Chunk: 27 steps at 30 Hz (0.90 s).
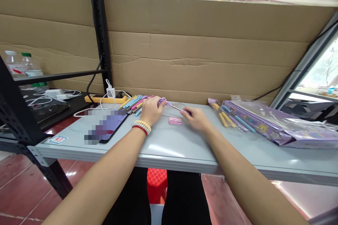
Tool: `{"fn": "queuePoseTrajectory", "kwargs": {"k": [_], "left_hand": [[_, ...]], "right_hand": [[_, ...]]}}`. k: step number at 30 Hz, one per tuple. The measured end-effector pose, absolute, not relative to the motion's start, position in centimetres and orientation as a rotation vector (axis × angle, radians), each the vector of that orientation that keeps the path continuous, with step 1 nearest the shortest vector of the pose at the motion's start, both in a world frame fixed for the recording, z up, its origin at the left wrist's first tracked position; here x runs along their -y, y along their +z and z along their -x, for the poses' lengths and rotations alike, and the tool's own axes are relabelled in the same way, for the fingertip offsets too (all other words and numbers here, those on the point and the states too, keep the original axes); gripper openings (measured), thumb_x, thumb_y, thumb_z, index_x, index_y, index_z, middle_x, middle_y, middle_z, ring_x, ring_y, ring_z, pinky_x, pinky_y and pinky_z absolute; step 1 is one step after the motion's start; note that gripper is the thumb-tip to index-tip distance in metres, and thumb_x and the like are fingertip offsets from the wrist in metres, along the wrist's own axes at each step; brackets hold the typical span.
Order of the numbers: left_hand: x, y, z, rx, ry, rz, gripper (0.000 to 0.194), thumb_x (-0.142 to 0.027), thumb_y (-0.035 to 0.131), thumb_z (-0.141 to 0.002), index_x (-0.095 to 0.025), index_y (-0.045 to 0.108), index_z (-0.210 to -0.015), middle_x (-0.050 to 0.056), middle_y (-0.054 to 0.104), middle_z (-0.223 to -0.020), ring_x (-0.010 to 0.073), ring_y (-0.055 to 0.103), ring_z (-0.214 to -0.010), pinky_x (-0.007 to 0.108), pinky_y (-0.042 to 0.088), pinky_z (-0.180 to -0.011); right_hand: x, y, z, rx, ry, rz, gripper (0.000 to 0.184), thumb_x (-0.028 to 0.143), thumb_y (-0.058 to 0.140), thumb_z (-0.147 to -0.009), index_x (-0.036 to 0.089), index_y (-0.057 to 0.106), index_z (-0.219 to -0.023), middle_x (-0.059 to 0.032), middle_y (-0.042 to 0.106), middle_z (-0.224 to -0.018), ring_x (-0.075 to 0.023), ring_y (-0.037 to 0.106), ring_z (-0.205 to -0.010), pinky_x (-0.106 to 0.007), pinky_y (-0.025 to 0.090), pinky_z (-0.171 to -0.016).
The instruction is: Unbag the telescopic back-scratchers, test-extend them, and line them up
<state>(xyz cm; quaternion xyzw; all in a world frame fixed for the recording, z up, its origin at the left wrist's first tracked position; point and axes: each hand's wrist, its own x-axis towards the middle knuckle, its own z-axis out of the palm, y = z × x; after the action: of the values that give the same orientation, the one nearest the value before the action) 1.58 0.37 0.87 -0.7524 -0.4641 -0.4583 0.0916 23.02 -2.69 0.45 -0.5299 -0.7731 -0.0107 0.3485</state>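
Toward the desk's [195,144] back edge, left grip [151,109] and right grip [195,117] are both closed on a slim silver metal tool [176,107] with purple ends, one each side, guessing that's to steady it.

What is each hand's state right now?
Left hand: closed, holding one end of a slim metal-shafted item.
Right hand: closed, holding the same item's other end.
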Motion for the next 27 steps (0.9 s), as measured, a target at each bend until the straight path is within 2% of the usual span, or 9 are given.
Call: {"fn": "queuePoseTrajectory", "kwargs": {"k": [7, 13, 19, 23, 27], "left_hand": [[-0.4, 1.0, -1.7, 1.347, -1.346, 2.191, 0.034, -0.046, 0.047, -0.09, -0.018, 0.057, -0.075, 0.005, 0.066, -0.077, 0.0208, 0.06, -0.079, 0.033, 0.032, -0.076], [-0.1, 1.0, -1.6, 1.311, -1.425, 2.193, 0.035, -0.046, 0.046, -0.09, -0.018, 0.058, -0.074, 0.004, 0.065, -0.075, 0.0196, 0.058, -0.075, 0.033, 0.034, -0.075], [-0.6, 0.6, -1.3, 1.262, -1.627, 2.202, 0.023, -0.038, 0.054, -0.087, -0.017, 0.06, -0.094, 0.0, 0.062, -0.07, 0.0159, 0.058, -0.07, 0.031, 0.037, -0.076], [-0.8, 0.4, -1.1, 1.26, -1.58, 2.2, 0.013, -0.028, 0.052, -0.086, -0.018, 0.06, -0.084, 0.0, 0.062, -0.069, 0.016, 0.058, -0.07, 0.031, 0.036, -0.074], [-0.8, 0.4, -1.0, 1.264, -1.515, 2.226, 0.013, -0.024, 0.049, -0.086, -0.018, 0.058, -0.079, 0.001, 0.063, -0.069, 0.016, 0.058, -0.069, 0.033, 0.035, -0.075]], "right_hand": [[2.9, 0.5, -22.8, 1.979, -0.149, 1.318, 0.033, 0.045, 0.043, -0.088, 0.019, 0.062, -0.078, -0.0028, 0.061, -0.065, -0.0141, 0.049, -0.058, -0.026, 0.033, -0.057], [3.0, 0.5, -22.5, 2.025, -0.262, 1.219, 0.027, 0.037, 0.042, -0.09, 0.021, 0.062, -0.084, -0.0047, 0.065, -0.074, -0.0161, 0.054, -0.065, -0.027, 0.035, -0.061], [2.3, 0.1, -23.7, 1.801, -0.348, 1.273, 0.026, 0.037, 0.045, -0.088, 0.02, 0.064, -0.083, -0.0066, 0.066, -0.078, -0.0182, 0.057, -0.069, -0.028, 0.038, -0.062], [2.0, 0.3, -24.5, 1.616, -0.43, 1.206, 0.032, 0.041, 0.044, -0.088, 0.018, 0.065, -0.08, -0.0073, 0.062, -0.076, -0.0174, 0.053, -0.067, -0.029, 0.039, -0.063], [2.4, 0.9, -24.6, 1.447, -0.473, 1.192, 0.039, 0.048, 0.044, -0.087, 0.017, 0.065, -0.075, -0.0041, 0.052, -0.065, -0.0165, 0.048, -0.063, -0.029, 0.037, -0.06]]}}
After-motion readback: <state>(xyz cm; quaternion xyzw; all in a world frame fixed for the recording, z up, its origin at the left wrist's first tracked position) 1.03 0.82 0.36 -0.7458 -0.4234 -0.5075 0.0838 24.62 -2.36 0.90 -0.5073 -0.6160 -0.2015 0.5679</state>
